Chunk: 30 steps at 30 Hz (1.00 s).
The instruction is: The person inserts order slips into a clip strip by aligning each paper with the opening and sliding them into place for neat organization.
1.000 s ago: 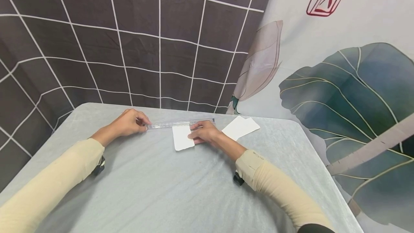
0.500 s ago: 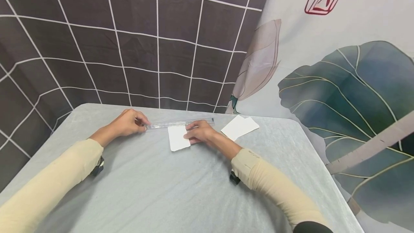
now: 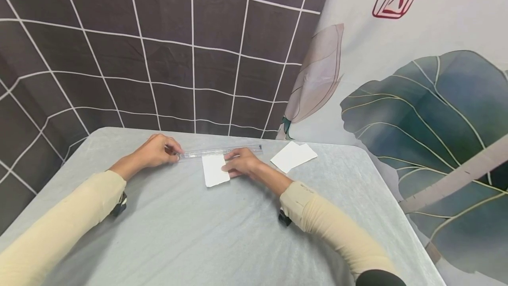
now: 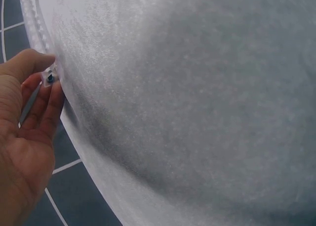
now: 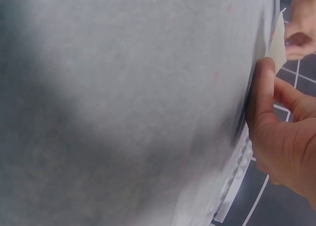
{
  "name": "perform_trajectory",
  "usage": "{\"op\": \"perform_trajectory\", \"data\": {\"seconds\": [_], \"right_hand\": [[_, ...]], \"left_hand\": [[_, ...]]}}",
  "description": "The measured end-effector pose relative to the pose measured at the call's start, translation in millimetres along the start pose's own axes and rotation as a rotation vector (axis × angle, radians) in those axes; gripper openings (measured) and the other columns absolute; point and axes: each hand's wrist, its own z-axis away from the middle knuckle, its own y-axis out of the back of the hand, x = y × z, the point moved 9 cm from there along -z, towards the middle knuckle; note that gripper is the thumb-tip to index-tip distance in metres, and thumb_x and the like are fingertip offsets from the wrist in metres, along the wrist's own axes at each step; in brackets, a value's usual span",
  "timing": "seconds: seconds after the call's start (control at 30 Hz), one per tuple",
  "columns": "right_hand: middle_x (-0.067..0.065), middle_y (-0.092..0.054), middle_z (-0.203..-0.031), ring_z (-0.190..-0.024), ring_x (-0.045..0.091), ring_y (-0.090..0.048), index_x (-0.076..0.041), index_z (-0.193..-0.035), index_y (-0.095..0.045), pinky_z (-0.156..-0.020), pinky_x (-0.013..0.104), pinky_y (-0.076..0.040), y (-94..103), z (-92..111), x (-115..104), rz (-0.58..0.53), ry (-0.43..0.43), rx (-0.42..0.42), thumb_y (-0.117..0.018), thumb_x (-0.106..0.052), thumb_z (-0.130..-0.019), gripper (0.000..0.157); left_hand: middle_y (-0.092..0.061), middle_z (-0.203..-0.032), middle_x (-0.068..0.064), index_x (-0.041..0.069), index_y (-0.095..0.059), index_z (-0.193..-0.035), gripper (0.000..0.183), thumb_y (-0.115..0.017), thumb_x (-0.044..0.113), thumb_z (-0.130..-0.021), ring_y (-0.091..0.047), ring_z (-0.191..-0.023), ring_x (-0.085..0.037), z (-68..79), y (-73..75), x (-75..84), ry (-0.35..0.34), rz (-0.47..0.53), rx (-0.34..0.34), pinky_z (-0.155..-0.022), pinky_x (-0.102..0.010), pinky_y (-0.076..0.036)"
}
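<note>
A long, clear plastic strip (image 3: 194,154), ruler-like, lies near the far edge of the grey-covered table. My left hand (image 3: 160,150) pinches its left end between thumb and fingers; the left wrist view shows a small dark spot on that strip end (image 4: 50,78). Between thumb and fingers, my right hand (image 3: 245,162) holds a white card (image 3: 214,172) by its right side. The card's top edge meets the strip's near side; whether it sits in the strip or only against it, I cannot tell. In the right wrist view the card (image 5: 278,44) appears edge-on beyond the fingertips.
Further right, white cards (image 3: 293,157) lie overlapping on the tabletop (image 3: 190,233). A dark cloth with white grid lines (image 3: 166,47) hangs behind the table, and a leaf-printed cloth (image 3: 428,109) hangs on the right.
My right hand has slid the white card a short way left along the clear strip. The left hand keeps its hold on the strip's end. The head view has shifted slightly.
</note>
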Motion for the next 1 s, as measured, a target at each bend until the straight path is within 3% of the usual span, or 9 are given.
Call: {"op": "perform_trajectory", "data": {"seconds": [1.0], "right_hand": [[0.014,-0.073,-0.1,-0.069,0.013,-0.075,0.01,-0.141,-0.066,-0.08,0.028,-0.069,-28.9,-4.3,-7.9,-0.032,-0.005,-0.029,-0.08,0.011,-0.093,0.05]], "left_hand": [[-0.085,-0.107,-0.014,0.005,-0.09,-0.1,0.018,-0.088,-0.004,-0.084,-0.068,-0.089,-0.017,0.0,-0.1,1.4,-0.004,0.012,0.001,-0.081,-0.024,-0.058]]}}
